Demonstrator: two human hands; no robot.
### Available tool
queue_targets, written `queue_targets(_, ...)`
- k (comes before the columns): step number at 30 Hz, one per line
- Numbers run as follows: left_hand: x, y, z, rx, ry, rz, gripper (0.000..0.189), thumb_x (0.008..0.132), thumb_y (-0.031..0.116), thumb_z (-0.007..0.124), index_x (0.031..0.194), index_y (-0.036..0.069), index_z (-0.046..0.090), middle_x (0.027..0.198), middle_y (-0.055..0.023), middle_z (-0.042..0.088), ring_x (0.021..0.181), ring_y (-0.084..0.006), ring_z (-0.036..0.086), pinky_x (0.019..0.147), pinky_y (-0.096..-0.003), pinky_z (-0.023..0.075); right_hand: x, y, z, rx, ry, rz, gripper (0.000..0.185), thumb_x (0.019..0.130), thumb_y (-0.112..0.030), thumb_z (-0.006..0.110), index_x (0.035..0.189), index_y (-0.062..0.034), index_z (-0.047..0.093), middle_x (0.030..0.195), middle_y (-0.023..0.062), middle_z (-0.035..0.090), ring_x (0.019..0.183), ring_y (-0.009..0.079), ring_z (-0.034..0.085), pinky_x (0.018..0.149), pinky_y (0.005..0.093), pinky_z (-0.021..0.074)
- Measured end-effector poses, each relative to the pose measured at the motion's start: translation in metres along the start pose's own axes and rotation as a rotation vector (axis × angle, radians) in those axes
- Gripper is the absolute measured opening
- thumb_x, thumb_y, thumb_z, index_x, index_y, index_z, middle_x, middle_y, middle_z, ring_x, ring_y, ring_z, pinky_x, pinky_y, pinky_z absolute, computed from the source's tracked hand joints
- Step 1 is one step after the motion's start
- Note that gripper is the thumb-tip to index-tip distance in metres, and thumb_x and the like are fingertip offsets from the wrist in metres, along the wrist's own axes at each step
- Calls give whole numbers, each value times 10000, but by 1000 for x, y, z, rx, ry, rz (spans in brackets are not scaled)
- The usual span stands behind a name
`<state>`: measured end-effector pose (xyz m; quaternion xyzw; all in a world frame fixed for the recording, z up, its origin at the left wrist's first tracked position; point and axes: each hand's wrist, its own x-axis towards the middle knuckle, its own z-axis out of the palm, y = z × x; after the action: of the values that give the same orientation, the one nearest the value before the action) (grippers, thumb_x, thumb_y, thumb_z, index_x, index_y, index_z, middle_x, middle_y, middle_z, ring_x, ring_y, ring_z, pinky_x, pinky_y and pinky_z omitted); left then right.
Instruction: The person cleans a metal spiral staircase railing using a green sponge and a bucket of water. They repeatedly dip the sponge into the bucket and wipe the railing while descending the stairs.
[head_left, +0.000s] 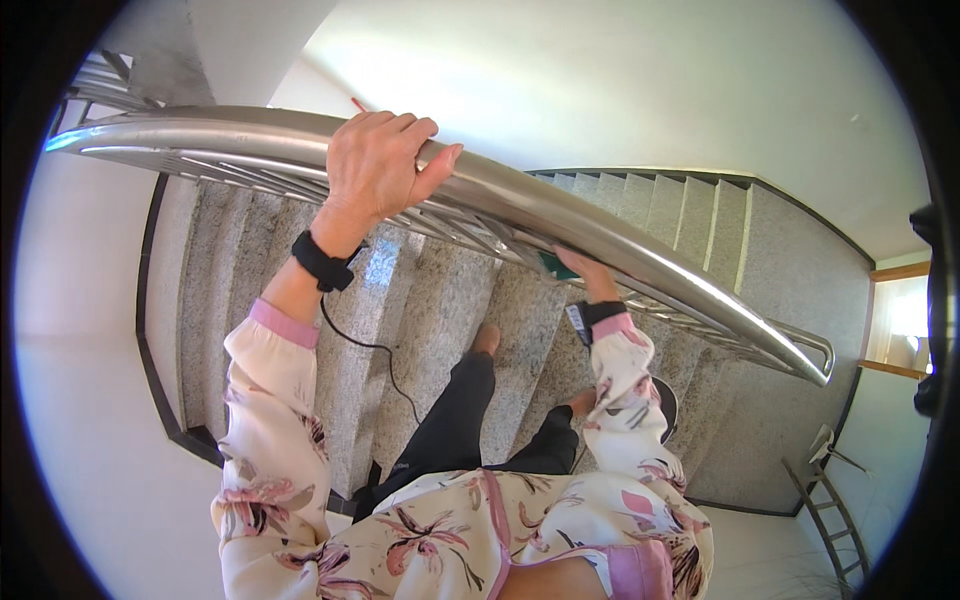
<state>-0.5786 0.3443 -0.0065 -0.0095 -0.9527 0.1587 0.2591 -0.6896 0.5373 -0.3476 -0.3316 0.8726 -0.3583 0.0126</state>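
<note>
My left hand (381, 161) rests over the top of a round stainless-steel handrail (525, 201), its fingers across the far side and the thumb toward the right. Lower and to the right, my right hand (581, 266) reaches under the rail to the metal balusters, on a green scouring pad (557, 266). The rail hides part of that hand and its fingertips. Each wrist wears a black strap, and a black cable (367, 345) hangs from the left one.
My bare feet stand on speckled stone stairs (457, 292). Beyond the railing another flight (645, 210) meets a landing (795, 232). A round dark-rimmed object (666, 405) is partly behind my right sleeve. A ladder (832, 517) stands by the lower right wall.
</note>
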Motion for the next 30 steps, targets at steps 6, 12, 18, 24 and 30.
queue_targets(6,1,5,-6,36,-17,24,302,895,412,682,813,124,712,671,-9,654,607,-186,624,563,-330,478,-1,-13,11,-38,-19,-175,365,992,-254,516,1217,-4,656,1242,239,652,1202,437,556,1025,503,415)
queue_targets(12,10,21,-25,13,-138,50,218,868,300,692,912,89,725,805,-59,705,730,-252,667,686,-366,520,-41,31,6,-71,52,-275,350,973,-243,540,1204,-14,668,1229,228,661,1197,435,559,1019,502,419)
queue_targets(18,17,21,-34,18,-214,14,199,874,192,651,978,42,730,882,-118,721,800,-308,684,759,-377,537,-84,147,-33,-175,162,-93,336,954,-231,563,1190,-23,680,1216,218,670,1191,433,562,1012,501,423)
queue_targets(24,11,23,-30,-18,-210,11,182,931,147,594,975,34,729,893,-124,725,805,-295,690,751,-349,528,-129,246,-53,-114,457,338,324,935,-220,587,1177,-32,693,1203,208,679,1186,431,564,1006,500,428)
queue_targets(30,3,9,-15,-10,-113,-60,252,993,222,560,963,76,764,884,-94,742,762,-234,692,710,-327,526,-129,174,-8,41,953,691,251,1022,-216,492,956,-18,631,941,174,677,920,373,635,823,434,500)
